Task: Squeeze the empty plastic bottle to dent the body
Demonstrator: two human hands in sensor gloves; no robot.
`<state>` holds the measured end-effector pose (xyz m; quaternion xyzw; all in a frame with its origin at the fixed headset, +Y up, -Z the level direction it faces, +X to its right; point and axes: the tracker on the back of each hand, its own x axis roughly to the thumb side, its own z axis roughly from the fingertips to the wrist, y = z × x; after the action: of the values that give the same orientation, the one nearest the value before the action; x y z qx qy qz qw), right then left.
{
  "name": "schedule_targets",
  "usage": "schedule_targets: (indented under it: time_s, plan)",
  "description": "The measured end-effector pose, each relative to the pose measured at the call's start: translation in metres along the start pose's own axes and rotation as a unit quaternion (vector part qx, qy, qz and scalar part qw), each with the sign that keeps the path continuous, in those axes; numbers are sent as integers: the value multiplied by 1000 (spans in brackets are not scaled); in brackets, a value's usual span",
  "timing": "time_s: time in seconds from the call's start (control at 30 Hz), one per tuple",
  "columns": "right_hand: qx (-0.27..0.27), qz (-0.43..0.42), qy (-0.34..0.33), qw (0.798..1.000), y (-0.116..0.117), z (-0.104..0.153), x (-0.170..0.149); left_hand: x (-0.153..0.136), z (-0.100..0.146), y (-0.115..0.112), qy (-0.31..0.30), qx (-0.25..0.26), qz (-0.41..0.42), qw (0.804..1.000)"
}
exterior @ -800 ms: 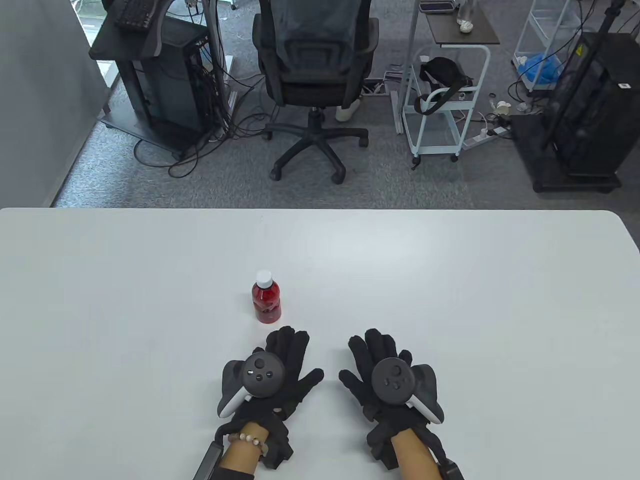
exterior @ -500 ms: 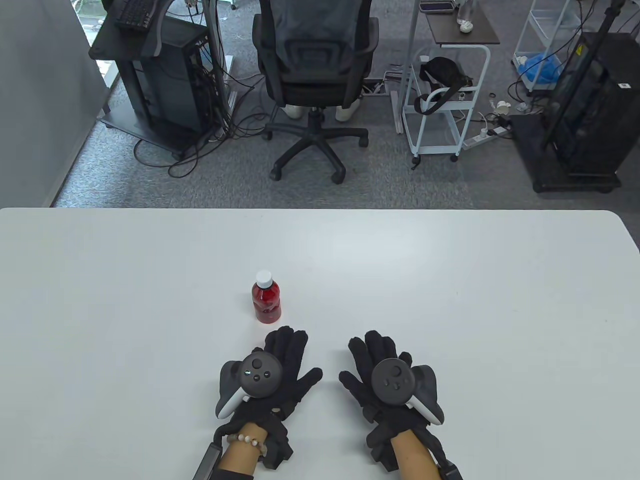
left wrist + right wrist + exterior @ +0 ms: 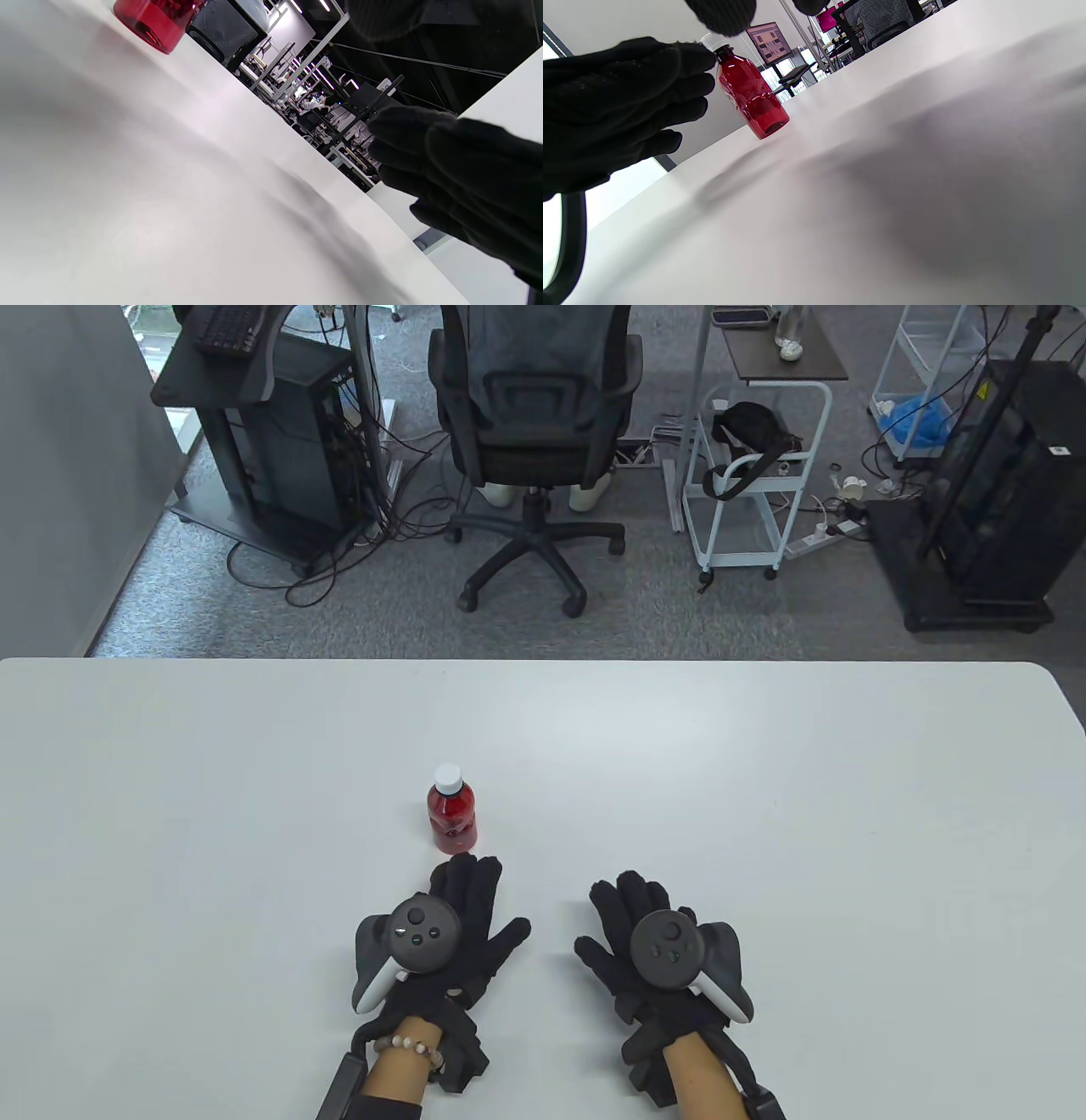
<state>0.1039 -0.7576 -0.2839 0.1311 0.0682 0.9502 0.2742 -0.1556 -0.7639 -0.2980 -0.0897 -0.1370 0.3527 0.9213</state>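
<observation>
Black-gloved left hand [image 3: 450, 937] has shifted since the frame half a second earlier: it now lies further toward the bottle and slightly to the left, its fingertips [image 3: 465, 867] reaching just short of the bottle's base. Contact cannot be confirmed from the table view; the right wrist view shows a gap between the fingers and the bottle. Fingers are extended and spread, holding nothing. Right hand [image 3: 653, 954] is unchanged in position, beside the left hand and nearer the viewer than the bottle, palm down, fingers extended and empty.

Bottle [image 3: 451, 809] stands upright on the white table [image 3: 806, 814], just beyond the left fingertips. It is a small translucent red plastic bottle with a white cap [image 3: 447, 776]. Body appears smooth and undented in the right wrist view [image 3: 751, 97].
</observation>
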Motion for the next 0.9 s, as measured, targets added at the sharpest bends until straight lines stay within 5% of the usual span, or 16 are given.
schedule_targets:
  time_s: [0.57, 0.9]
  plan:
    - [7, -21, -24, 999, 5, 0, 8, -36, 7, 29, 92, 88, 28, 991]
    - [7, -20, -52, 998, 8, -1, 17, -27, -15, 36, 143, 104, -76, 981]
